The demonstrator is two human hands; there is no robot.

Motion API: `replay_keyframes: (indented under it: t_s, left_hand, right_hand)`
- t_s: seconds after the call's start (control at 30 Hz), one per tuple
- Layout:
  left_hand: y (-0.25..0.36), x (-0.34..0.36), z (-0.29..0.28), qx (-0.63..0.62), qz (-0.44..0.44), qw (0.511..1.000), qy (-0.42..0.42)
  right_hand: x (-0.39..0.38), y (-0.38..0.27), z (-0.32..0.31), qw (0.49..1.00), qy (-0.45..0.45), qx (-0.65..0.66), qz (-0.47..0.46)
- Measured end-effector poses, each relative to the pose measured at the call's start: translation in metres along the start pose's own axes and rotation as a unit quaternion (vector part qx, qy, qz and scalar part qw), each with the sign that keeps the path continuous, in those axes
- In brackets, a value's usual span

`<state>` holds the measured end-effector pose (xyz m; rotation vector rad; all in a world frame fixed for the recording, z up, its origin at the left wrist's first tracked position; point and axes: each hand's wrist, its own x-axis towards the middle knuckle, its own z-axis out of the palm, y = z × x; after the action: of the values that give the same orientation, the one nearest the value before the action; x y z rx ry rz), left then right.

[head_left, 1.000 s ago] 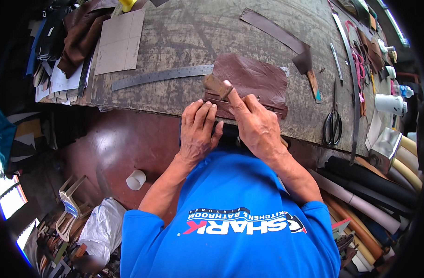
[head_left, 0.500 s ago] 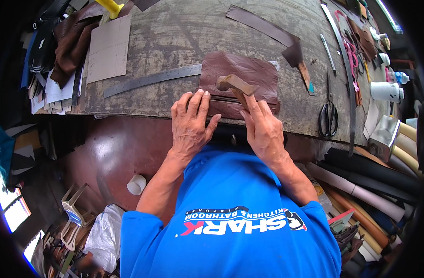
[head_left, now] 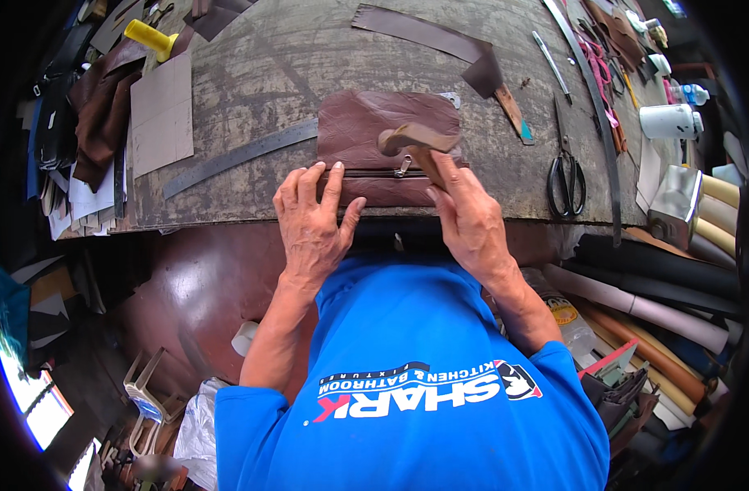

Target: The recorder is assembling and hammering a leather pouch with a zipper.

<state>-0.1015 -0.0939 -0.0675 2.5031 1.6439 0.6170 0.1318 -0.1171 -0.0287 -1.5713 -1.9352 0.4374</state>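
A reddish-brown leather piece (head_left: 374, 123) lies near the table's front edge, with a dark zipper (head_left: 366, 173) running across its lower part. The zipper's metal pull (head_left: 404, 166) shows close to the hammer handle. My left hand (head_left: 313, 221) rests with fingers spread, their tips on the leather by the zipper's left end. In my right hand (head_left: 476, 225) is a hammer (head_left: 415, 139), gripped by its handle. Its worn head is above the leather's right part; whether it touches cannot be seen. A steel ruler (head_left: 239, 159) extends left from beneath the leather.
Black scissors (head_left: 566, 176) and a pen (head_left: 552, 65) lie to the right. Beyond the leather are a brown strip (head_left: 423, 33) and a wooden-handled tool (head_left: 515, 114). Cardboard (head_left: 163, 114) and a yellow object (head_left: 151, 38) lie on the left. Rolled materials (head_left: 644, 303) are stacked at the lower right.
The whole view has shifted, so the table things appear further left. The hammer and my right hand have moved right relative to the leather, and the zipper pull has come into sight.
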Motion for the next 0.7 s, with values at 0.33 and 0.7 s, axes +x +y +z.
replay_keyframes:
  t_s: [0.33,0.7]
  left_hand:
    - [-0.003,0.045,0.001,-0.064,-0.091,0.992,0.058]
    - [-0.009,0.066,0.007,-0.058,-0.136,0.989,0.012]
  right_hand:
    - [-0.037,0.016,-0.022,0.995,0.018,-0.084,0.051]
    - [-0.041,0.018,-0.026,0.993,0.006,-0.109,0.051]
